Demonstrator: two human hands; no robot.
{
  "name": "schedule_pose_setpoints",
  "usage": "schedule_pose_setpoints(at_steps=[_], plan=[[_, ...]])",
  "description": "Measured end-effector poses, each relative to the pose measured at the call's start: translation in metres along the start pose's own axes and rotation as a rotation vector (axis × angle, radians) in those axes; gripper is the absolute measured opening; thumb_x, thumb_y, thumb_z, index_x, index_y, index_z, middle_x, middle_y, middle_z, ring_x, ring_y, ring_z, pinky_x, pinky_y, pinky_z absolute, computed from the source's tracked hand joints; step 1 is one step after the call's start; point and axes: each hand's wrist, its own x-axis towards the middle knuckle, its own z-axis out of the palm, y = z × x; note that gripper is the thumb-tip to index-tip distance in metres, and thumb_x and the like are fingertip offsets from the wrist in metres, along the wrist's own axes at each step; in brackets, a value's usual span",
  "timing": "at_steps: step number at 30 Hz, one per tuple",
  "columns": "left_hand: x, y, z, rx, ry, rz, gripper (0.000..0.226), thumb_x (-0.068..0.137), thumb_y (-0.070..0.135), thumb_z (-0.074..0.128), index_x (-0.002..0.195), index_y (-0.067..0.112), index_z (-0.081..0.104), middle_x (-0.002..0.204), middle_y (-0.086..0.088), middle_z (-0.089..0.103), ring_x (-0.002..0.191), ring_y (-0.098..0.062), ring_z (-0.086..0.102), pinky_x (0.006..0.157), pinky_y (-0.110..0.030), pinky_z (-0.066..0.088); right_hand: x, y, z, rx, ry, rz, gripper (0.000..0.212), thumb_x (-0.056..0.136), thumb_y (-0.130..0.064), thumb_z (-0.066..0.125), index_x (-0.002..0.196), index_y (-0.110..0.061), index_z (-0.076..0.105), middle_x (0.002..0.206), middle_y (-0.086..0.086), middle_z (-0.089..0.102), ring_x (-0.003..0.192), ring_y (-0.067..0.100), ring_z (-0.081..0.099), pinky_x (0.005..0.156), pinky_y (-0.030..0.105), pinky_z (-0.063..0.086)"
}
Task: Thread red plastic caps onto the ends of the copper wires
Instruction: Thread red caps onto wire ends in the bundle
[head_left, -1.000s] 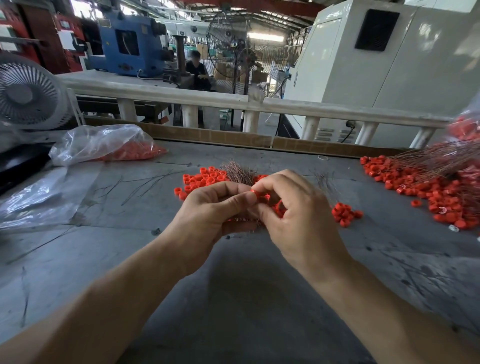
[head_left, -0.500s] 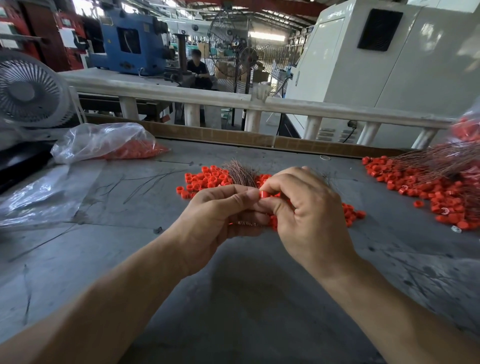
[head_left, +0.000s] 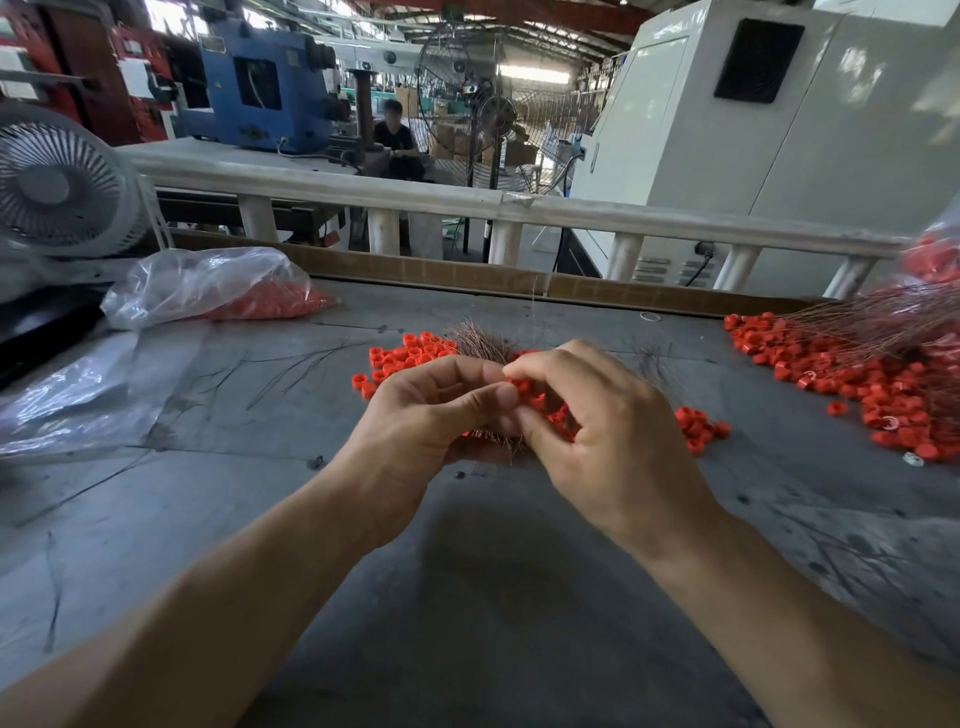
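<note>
Right hand fingers uncurled (cap still pinched).

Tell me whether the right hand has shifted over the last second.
Barely: the right hand stays pinching a red cap at the left hand, in front of the loose cap pile.

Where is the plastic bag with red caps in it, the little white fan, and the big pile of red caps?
plastic bag (head_left: 208, 286), head view, on its clear crinkled top.
white fan (head_left: 54, 189), head view, on its grille's hub.
pile of red caps (head_left: 852, 374), head view, on caps mid-pile.
</note>
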Motion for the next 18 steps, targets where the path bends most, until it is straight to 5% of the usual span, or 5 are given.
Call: schedule_pose_setpoints(at_steps=[8, 13, 18], plan=[[0.0014, 0.0005, -0.0008, -0.005, 0.077, -0.034, 0.031, 0.080, 0.028, 0.072, 0.099, 0.004, 0.072, 0.091, -0.014, 0.071, 0.078, -0.022, 0.064, 0.065, -0.030, 0.057, -0.0021, 0.0001, 0.0039, 0.079, 0.032, 0.020, 0.017, 0.091, -0.020, 0.077, 0.106, -0.014, 0.072, 0.098, -0.006, 0.071, 0.090, 0.008, 0.065, 0.080, 0.023, 0.053], [0.0026, 0.0009, -0.0057, 0.053, 0.137, -0.006, 0.028, 0.076, 0.027, 0.074, 0.091, 0.003, 0.072, 0.083, -0.009, 0.072, 0.070, -0.018, 0.064, 0.064, -0.031, 0.057, -0.0031, -0.0015, 0.0071, 0.124, -0.018, 0.070, 0.023, 0.089, -0.014, 0.078, 0.111, -0.016, 0.074, 0.102, -0.008, 0.073, 0.093, 0.001, 0.064, 0.084, 0.005, 0.045], [0.0031, 0.0001, -0.0063, 0.042, 0.145, -0.027, 0.026, 0.080, 0.023, 0.073, 0.092, 0.000, 0.071, 0.083, -0.012, 0.073, 0.070, -0.020, 0.065, 0.062, -0.029, 0.057, -0.0026, 0.0011, 0.0054, 0.128, -0.048, 0.082, 0.016, 0.088, -0.015, 0.079, 0.103, -0.016, 0.073, 0.101, -0.009, 0.065, 0.095, 0.005, 0.061, 0.085, 0.017, 0.048]])
